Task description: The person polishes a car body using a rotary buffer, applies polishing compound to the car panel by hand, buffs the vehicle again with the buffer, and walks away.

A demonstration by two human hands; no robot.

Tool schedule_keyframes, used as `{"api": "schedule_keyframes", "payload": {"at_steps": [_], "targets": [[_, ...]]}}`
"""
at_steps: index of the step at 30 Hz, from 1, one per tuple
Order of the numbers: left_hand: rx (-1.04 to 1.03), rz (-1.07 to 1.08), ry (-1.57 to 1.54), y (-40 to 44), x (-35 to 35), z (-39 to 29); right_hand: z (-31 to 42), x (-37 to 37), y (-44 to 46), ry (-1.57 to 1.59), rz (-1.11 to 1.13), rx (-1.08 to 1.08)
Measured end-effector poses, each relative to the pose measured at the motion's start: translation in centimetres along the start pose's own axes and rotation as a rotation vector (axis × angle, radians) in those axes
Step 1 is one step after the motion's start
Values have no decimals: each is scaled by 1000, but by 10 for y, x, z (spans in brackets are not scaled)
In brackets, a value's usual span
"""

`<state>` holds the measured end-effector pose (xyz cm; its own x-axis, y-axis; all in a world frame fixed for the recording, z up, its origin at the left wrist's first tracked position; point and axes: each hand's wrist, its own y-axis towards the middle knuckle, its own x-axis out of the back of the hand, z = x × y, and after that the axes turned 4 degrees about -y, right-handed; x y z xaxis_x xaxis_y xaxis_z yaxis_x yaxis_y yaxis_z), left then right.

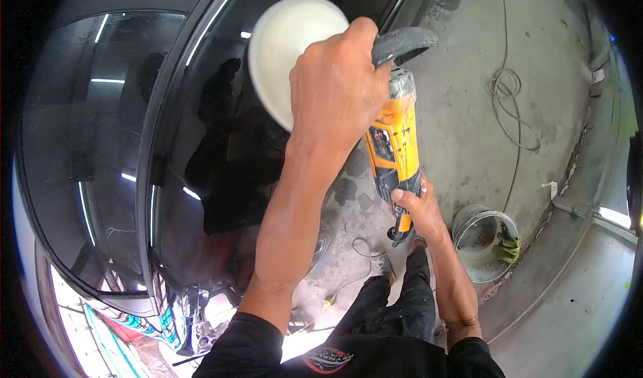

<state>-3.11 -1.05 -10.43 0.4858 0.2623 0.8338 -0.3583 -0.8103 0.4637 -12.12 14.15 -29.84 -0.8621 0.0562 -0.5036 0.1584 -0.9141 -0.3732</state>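
A yellow and black car polisher is held in both of my hands. At its front, my left hand is closed around the dark loop handle. My right hand wraps the black rear grip, thumb lying over it. The polisher's round white pad faces the glossy black car panel on the left. Part of the pad is hidden behind my left hand, and I cannot tell whether it touches the paint. Light strips and a dark silhouette reflect in the panel.
A bucket with a yellow-green cloth over its rim stands right of my legs. A looped cord lies on the grey concrete floor. More cable curls near my feet. A wall runs along the right.
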Motion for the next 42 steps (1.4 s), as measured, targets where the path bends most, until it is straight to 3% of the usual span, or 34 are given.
{"api": "schedule_keyframes", "payload": {"at_steps": [6, 11, 16, 19, 24, 27, 29, 34, 37, 39, 42], "targets": [[-7, -52, 9, 6, 11, -6, 11, 7, 0, -99, -3, -17], [10, -131, 8, -46, 54, -15, 0, 2, -28, -235, 22, 84], [233, -168, 37, -88, 92, -32, 17, 4, -46, -475, 139, 70], [302, -136, 3, -74, 94, -36, 36, -3, -44, -335, 107, 19], [77, -149, -156, -17, 64, -12, 51, 1, -18, -275, -12, 49], [100, -109, -125, 6, 47, -8, 52, 8, -6, -246, -71, 67], [0, -209, -148, 8, 39, -3, 60, 1, -9, -216, -67, 46], [146, -134, -155, -44, 67, -13, 34, -1, -38, -306, -34, 74], [92, -193, -100, -102, 104, -15, 12, -16, -69, -254, 48, 49], [214, -157, -62, -147, 132, -19, 1, -36, -96, -240, 85, 24], [233, -176, 30, -211, 172, -26, -44, -45, -135, -448, 138, 75]]}}
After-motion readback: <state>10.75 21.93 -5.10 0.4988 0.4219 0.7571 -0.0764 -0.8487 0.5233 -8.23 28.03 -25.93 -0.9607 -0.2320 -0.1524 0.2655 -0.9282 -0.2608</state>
